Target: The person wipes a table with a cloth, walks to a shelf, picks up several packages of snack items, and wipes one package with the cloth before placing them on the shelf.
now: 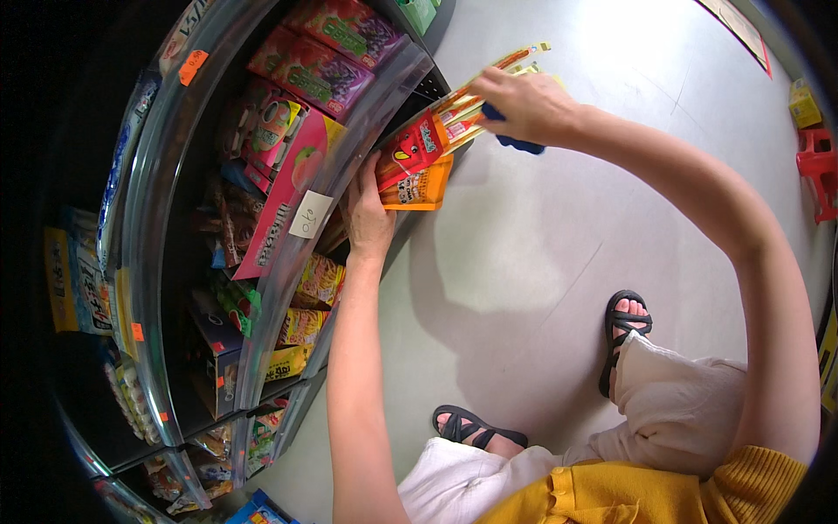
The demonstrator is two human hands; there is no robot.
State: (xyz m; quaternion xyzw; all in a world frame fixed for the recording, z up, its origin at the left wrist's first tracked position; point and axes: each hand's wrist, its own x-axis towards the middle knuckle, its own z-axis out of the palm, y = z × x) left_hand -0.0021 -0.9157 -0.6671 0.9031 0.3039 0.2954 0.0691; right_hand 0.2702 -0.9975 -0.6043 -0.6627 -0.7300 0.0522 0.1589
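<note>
My left hand (pixel 370 219) is at the front of a lower shelf, against the left edge of a red snack packet (pixel 414 145) with a cartoon face. Its thumb points up along the packet, and its other fingers are mostly hidden. An orange snack pouch (pixel 425 187) sits partly behind the red one. Long, thin stick-snack packets (pixel 466 118) rise from behind the red packet toward the upper right. My right hand (pixel 527 108) is bent over their upper part, fingers curled around a dark blue cloth-like thing (pixel 520 143) that shows below the palm.
Clear plastic shelf fronts (pixel 288 262) curve along the left, bearing price tags. Behind them lie purple-and-red boxes (pixel 314 69), a pink display box (pixel 294 190) and yellow snack bags (pixel 304 327). My sandalled feet (pixel 481 429) stand on the grey floor (pixel 510 288). A red plastic stool (pixel 817 173) is far right.
</note>
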